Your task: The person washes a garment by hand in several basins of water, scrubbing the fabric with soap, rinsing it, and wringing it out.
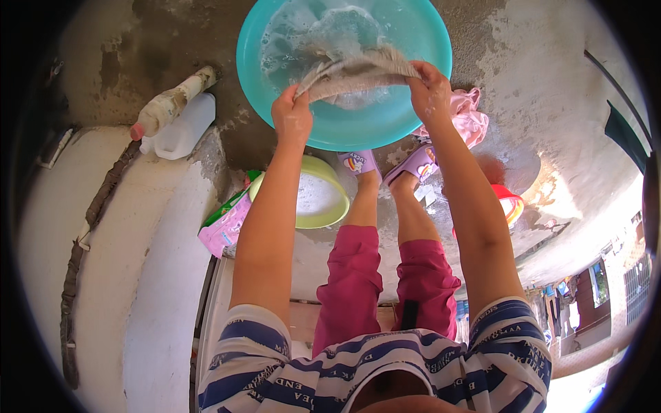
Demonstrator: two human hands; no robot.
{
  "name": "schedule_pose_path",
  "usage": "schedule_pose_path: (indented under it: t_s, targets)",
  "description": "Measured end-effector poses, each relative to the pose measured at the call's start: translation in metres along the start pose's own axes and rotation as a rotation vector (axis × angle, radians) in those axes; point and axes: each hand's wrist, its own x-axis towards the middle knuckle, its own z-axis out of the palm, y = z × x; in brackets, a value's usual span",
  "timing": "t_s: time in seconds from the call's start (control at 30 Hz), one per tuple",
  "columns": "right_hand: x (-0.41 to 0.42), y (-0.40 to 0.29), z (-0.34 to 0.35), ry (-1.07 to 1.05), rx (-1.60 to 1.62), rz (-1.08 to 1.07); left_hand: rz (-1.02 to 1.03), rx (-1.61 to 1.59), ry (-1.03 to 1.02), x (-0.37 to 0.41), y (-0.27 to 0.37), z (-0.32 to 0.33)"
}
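Observation:
A wet beige-grey cloth (359, 85) is stretched between my two hands, above a large turquoise plastic basin (356, 135) of sudsy water. My left hand (294, 116) pinches one end of it, at the basin's near left side. At the near right side, my right hand (431, 93) grips the other end, with suds on its back. The middle of the cloth arches away from me, and its far edge hangs over the foam (341, 31). Whether that far edge dips into the water, I cannot tell.
A pink cloth (470, 117) lies on the wet floor, right of the basin. Nearer me are a yellow-green basin (338, 214) with whitish contents, a pink-and-green packet (224, 224) and a red basin (511, 193). A translucent jug (188, 129) and a pipe with a bottle (160, 111) are at left.

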Motion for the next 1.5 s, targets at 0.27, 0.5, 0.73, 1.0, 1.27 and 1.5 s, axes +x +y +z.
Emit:
schedule_pose_path:
  t_s: [0.27,0.5,0.73,1.0,1.27,1.5]
  targets:
    - [-0.145,-0.195,-0.142,-0.349,0.691,-0.057,0.366,-0.916,0.040,-0.223,0.118,-0.112]
    - [-0.179,-0.299,-0.193,-0.662,1.257,-0.731,0.860,-1.315,-0.984,-0.290,0.201,-0.191]
    - [-0.174,-0.281,-0.189,-0.344,0.902,-0.711,0.677,-1.420,-0.610,-0.286,0.192,-0.164]
    - [-0.049,-0.101,-0.017,0.006,0.379,-0.185,0.272,-0.413,0.269,-0.072,0.078,-0.024]
    - [0.023,0.042,0.095,-0.333,-0.392,-0.210,0.486,0.579,0.257,0.076,-0.062,0.093]
    - [0.021,0.082,0.118,-0.064,-0.501,-0.127,0.415,0.631,0.058,0.126,-0.104,0.060]
